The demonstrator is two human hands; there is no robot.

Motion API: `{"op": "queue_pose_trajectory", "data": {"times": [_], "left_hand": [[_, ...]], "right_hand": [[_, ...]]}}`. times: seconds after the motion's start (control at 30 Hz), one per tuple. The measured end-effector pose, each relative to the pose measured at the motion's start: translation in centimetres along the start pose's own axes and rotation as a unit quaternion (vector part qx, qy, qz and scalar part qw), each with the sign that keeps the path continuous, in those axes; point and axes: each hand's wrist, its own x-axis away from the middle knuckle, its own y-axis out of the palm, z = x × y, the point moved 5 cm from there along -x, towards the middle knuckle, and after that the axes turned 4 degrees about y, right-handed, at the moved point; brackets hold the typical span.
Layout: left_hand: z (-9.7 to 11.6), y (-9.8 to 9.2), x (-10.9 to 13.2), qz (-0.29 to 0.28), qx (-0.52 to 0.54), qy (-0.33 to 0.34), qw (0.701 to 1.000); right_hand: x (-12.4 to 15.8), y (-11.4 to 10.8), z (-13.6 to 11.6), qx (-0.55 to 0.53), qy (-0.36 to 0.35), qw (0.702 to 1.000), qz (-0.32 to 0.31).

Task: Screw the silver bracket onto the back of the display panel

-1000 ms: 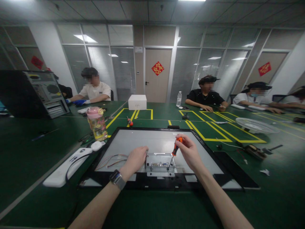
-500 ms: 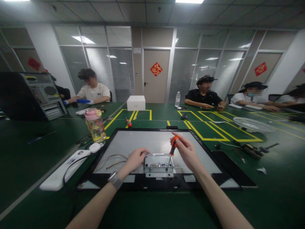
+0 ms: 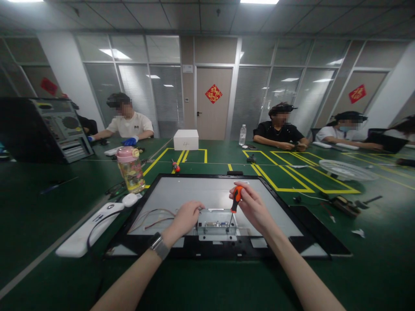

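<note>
A flat display panel [image 3: 191, 190] with a black frame lies face down or face up, I cannot tell which, on the green table in front of me. Near its close edge sits a metal bracket [image 3: 207, 215] with a row of connector ports. My left hand [image 3: 186, 219] is closed at the bracket's upper left corner, its fingertips partly hidden. My right hand [image 3: 253, 205] grips an orange and black screwdriver [image 3: 237, 199]. The screwdriver leans slightly, with its shaft pointing down to the right part of the bracket. Thin wires [image 3: 152, 217] run left of the bracket.
On the left stand a pink-lidded bottle [image 3: 130, 168], a white power bank-like block [image 3: 89, 229] with a black cable, and a computer case [image 3: 42, 129]. A black strip [image 3: 319, 229] lies right of the panel. Another screwdriver [image 3: 175, 166] and a white box [image 3: 186, 140] are beyond; several people sit opposite.
My left hand stays at the bracket. The screwdriver and my right hand have barely shifted, with the fingers slightly changed around the handle. A person's blue-gloved hand at the far left has moved right.
</note>
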Motion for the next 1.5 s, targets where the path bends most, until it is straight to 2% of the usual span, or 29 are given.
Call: {"op": "queue_pose_trajectory", "data": {"times": [0.1, 0.27, 0.47, 0.6, 0.73, 0.9, 1.03, 1.23, 1.4, 1.5], "left_hand": [[0.3, 0.0, 0.1, -0.002, -0.017, 0.011, 1.0], [0.7, 0.0, 0.2, -0.011, -0.044, 0.038, 0.998], [0.5, -0.2, 0.3, -0.012, -0.037, 0.035, 0.999], [0.7, -0.5, 0.3, -0.01, -0.012, 0.025, 1.0], [1.5, -0.7, 0.4, -0.009, -0.05, 0.028, 0.998], [2.3, -0.5, 0.4, -0.026, -0.088, 0.044, 0.995], [2.2, -0.2, 0.3, -0.038, -0.109, 0.058, 0.992], [1.9, 0.0, 0.3, -0.035, -0.123, 0.067, 0.99], [1.8, 0.0, 0.3, -0.031, -0.126, 0.062, 0.99], [1.9, -0.1, 0.4, -0.03, -0.124, 0.062, 0.99]], "right_hand": [[0.1, 0.6, -0.1, -0.026, 0.008, 0.999, -0.022], [0.0, 0.2, -0.4, -0.013, -0.035, 0.999, 0.014], [0.1, 0.3, -0.3, 0.002, -0.015, 1.0, -0.005], [0.1, 0.3, -0.4, -0.007, -0.032, 0.999, 0.019], [0.0, 0.1, -0.3, 0.014, -0.034, 0.999, 0.037], [0.2, 0.3, -0.1, 0.024, -0.013, 1.0, 0.004], [0.1, 0.4, 0.0, 0.006, -0.012, 1.0, 0.002], [-0.2, -0.5, -0.2, 0.01, -0.035, 0.998, 0.057], [0.0, 0.2, -0.4, 0.0, -0.018, 1.0, 0.023], [0.0, 0.3, -0.4, 0.0, -0.035, 0.999, 0.037]]}}
